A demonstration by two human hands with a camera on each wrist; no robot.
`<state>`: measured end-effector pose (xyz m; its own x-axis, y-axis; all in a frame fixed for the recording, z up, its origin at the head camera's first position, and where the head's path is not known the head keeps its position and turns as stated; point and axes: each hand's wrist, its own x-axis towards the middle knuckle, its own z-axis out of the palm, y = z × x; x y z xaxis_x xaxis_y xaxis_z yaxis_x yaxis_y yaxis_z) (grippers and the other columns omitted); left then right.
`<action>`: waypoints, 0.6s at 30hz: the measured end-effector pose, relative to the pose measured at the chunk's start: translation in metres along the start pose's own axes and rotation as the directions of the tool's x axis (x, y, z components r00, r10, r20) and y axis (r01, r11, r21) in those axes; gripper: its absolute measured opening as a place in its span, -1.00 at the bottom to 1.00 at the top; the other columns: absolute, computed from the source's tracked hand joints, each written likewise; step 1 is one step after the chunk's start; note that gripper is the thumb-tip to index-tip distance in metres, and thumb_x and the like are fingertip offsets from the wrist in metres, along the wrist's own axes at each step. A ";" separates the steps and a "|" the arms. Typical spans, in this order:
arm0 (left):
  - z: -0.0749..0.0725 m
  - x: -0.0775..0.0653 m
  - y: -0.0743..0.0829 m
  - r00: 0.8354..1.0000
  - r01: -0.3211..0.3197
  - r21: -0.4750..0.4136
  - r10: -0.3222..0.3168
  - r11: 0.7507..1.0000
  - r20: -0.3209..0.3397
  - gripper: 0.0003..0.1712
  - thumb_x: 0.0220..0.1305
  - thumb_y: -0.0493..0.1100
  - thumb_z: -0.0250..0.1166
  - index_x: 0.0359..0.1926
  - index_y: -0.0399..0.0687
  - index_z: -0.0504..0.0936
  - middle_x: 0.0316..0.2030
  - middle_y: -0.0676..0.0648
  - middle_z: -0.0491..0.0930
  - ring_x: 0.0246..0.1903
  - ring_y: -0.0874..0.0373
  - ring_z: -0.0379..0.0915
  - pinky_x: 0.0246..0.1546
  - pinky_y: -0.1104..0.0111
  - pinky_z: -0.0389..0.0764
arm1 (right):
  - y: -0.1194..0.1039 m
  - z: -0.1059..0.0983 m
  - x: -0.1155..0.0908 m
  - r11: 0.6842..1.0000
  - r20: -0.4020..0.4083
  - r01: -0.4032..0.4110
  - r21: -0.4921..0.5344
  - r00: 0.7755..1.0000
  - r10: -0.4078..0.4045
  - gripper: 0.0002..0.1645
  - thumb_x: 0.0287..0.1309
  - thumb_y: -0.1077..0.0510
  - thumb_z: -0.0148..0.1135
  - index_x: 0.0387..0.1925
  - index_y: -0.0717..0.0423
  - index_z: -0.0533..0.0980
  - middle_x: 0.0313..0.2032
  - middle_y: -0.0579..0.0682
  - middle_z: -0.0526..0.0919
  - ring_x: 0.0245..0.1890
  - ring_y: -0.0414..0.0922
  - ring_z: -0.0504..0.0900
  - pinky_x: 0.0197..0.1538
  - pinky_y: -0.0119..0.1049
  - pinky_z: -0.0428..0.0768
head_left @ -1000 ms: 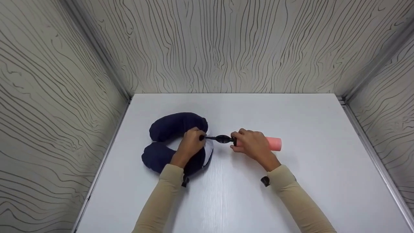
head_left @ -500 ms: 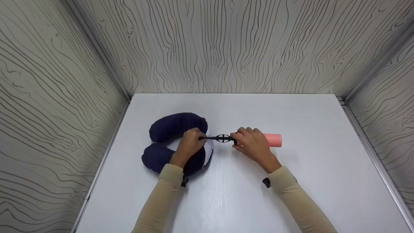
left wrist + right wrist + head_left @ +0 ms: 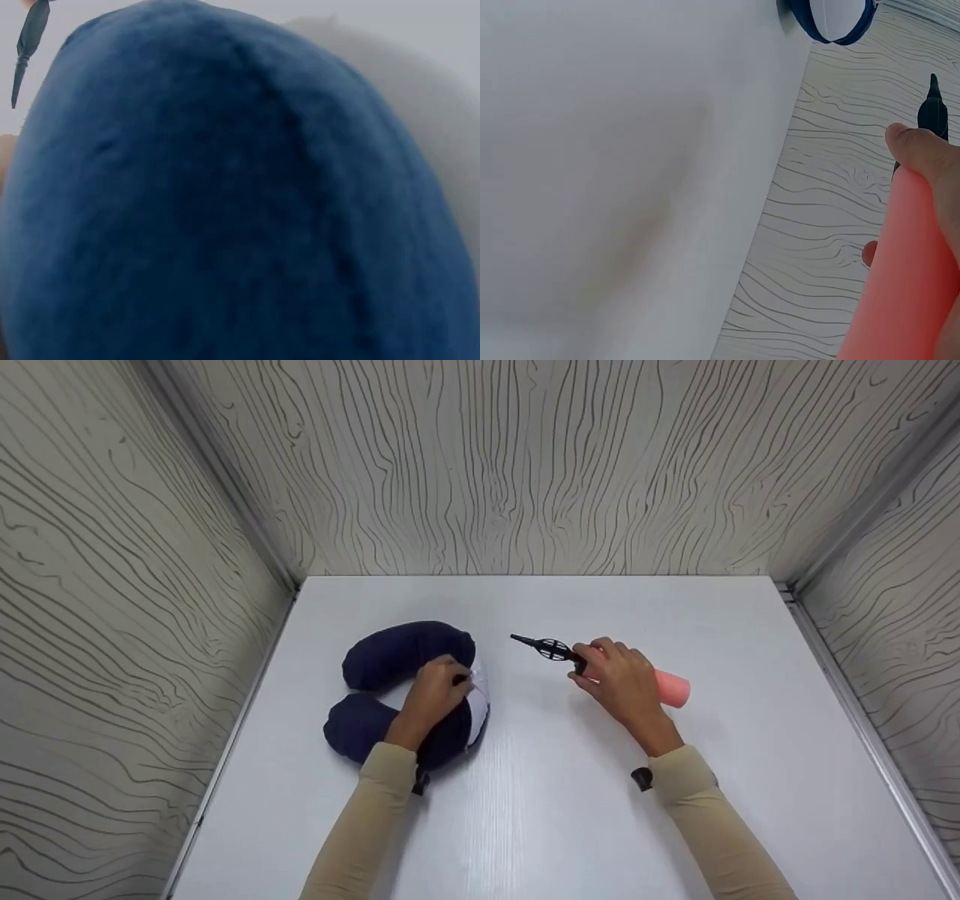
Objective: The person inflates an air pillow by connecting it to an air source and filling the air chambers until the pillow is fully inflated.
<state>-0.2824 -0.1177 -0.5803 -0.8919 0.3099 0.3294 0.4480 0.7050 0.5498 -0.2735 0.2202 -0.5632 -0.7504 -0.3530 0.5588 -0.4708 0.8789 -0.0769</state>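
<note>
A navy U-shaped neck pillow (image 3: 409, 649) lies on the left part of the table, its white inner section (image 3: 480, 697) showing at the right side of the curve. My left hand (image 3: 433, 694) reaches over the pillow and pinches it at that white part with curled fingers; what lies between the fingertips is mostly hidden. In the left wrist view, blue pillow fabric (image 3: 187, 187) fills most of the picture. My right hand (image 3: 624, 686) grips a pink hand-held air blower (image 3: 673, 688), fingers wrapped round its body. The blower's black slotted nozzle (image 3: 553, 649) points up-left, apart from the pillow.
Both things are on or over a white table (image 3: 525, 810). Wood-grain patterned panels (image 3: 480, 465) stand at its back and both sides, with metal strips (image 3: 862, 742) along the side edges. A small dark device (image 3: 642, 778) sits at my right wrist.
The blower's nozzle has come away from my left hand at the pillow. My right hand has moved right with the blower, which now tilts up-left. My left hand stays at the pillow.
</note>
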 end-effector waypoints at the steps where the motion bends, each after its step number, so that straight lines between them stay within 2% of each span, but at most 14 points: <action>1: -0.001 -0.001 0.000 1.000 -0.001 0.001 0.001 1.000 0.001 -0.85 0.28 -0.29 0.50 -0.14 -0.25 0.85 -0.23 -0.16 0.72 -0.21 -0.02 0.72 -0.15 0.17 0.76 | 0.002 -0.001 0.000 1.000 0.004 -0.012 0.003 1.000 0.012 -0.41 0.07 -0.04 0.69 0.12 -0.07 0.65 -0.11 0.10 0.74 -0.22 0.09 0.76 -0.26 -0.02 0.75; 13: -0.002 -0.004 0.002 1.000 -0.027 -0.004 0.027 1.000 0.000 -0.85 0.44 -0.29 0.35 -0.18 -0.19 0.85 -0.23 -0.12 0.69 -0.24 0.05 0.69 -0.18 0.27 0.74 | 0.025 -0.011 -0.008 0.997 -0.026 -0.074 0.023 0.997 0.075 -0.38 0.04 -0.05 0.70 0.11 0.01 0.66 -0.10 0.18 0.76 -0.30 0.16 0.76 -0.26 0.06 0.77; 18: -0.001 -0.004 0.002 0.999 -0.041 0.015 0.042 0.999 -0.023 -0.86 0.43 -0.29 0.35 -0.21 -0.17 0.85 -0.28 -0.09 0.68 -0.28 0.10 0.67 -0.22 0.32 0.73 | 0.039 -0.014 -0.013 0.986 -0.014 -0.156 0.066 0.988 0.157 -0.37 0.07 -0.05 0.68 0.14 0.02 0.64 -0.10 0.19 0.75 -0.27 0.20 0.78 -0.25 0.12 0.76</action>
<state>-0.2779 -0.1182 -0.5799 -0.8708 0.3242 0.3695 0.4834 0.7012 0.5240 -0.2753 0.2637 -0.5617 -0.8083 -0.2062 0.5515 -0.3779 0.8999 -0.2174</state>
